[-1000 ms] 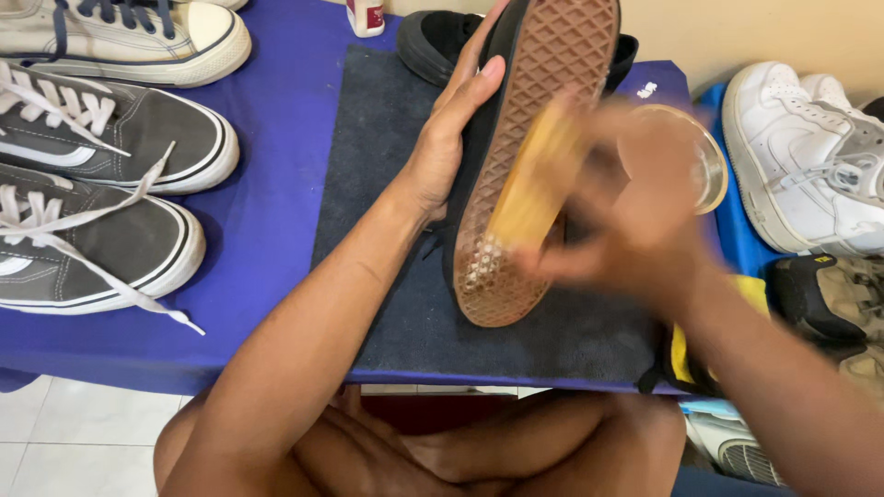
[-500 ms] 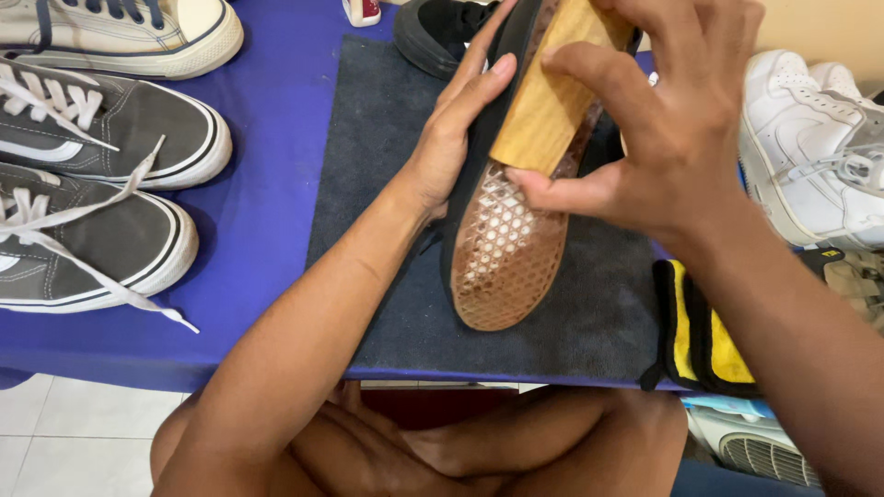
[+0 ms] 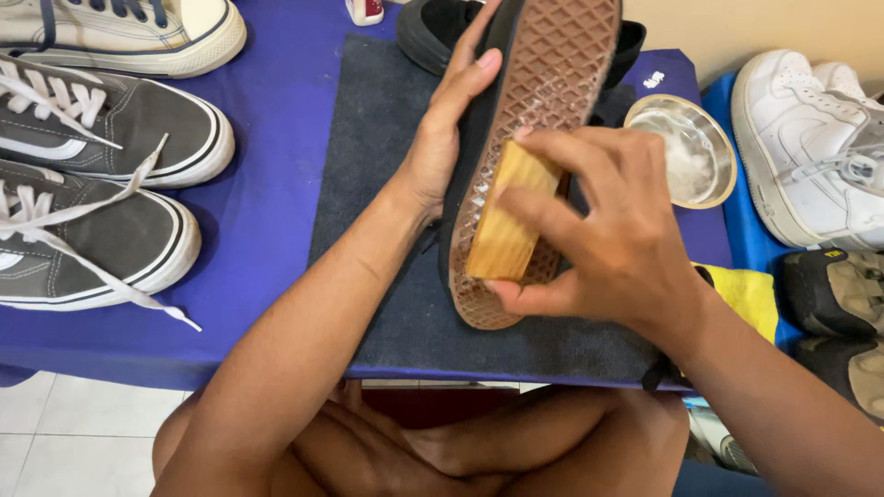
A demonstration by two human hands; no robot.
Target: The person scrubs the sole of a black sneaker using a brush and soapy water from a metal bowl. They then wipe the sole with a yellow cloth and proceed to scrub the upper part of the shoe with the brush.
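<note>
Over the dark mat [image 3: 378,138] on the blue table [image 3: 267,202], the left hand [image 3: 442,138] holds a black shoe [image 3: 539,101] tipped on its side, sole turned toward the camera, fingers wrapped along its left edge and thumb side behind. Its long axis runs from the heel, low and near the person, up and away to the toe at the top of the frame, leaning slightly right. The right hand [image 3: 617,244] is closed around a wooden brush [image 3: 506,221], fingers over the top and thumb beneath, and presses it flat against the sole's lower half, near the heel; the brush's length runs nearly along the shoe. The sole's upper part lies up and away from the brush, bare and unobstructed, with the left fingers only at the rim

Just right of the shoe sits a small glass bowl [image 3: 686,147] with something pale inside, close to the right hand's knuckles. A second black shoe [image 3: 433,32] lies behind. Grey sneakers [image 3: 101,175] line the left side, well apart; a white sneaker [image 3: 810,147] stands beyond the bowl, and a yellow cloth [image 3: 750,294] lies by the right wrist
</note>
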